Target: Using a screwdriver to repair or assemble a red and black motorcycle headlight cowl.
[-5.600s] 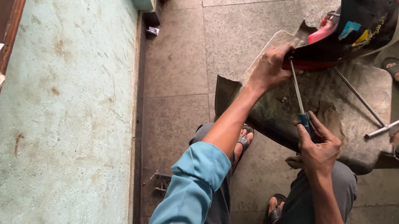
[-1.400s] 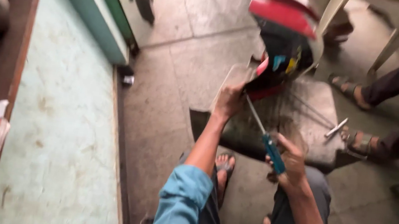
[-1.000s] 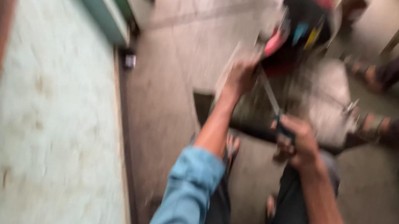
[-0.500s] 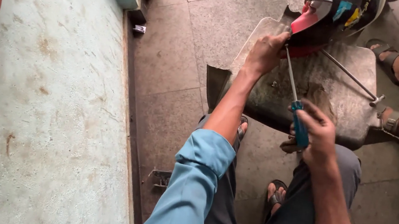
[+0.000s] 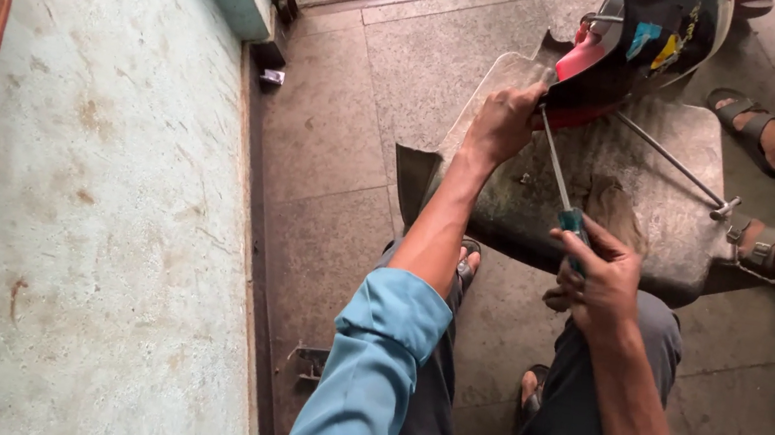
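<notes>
With the left hand (image 5: 500, 122) gripping the helmet (image 5: 650, 42) and the right hand (image 5: 601, 278) clenched on the screwdriver (image 5: 563, 192), its tip, seemingly near those fingers, could slip and jab them.

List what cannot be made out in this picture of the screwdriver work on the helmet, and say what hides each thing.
- Screwdriver tip: hidden in the head view where it meets the helmet beside the left hand.
- Its handle: mostly covered by the right hand.
- Helmet top: cut off by the upper edge.
- Seated person's sandalled foot: the body lies beyond the right edge.
</notes>
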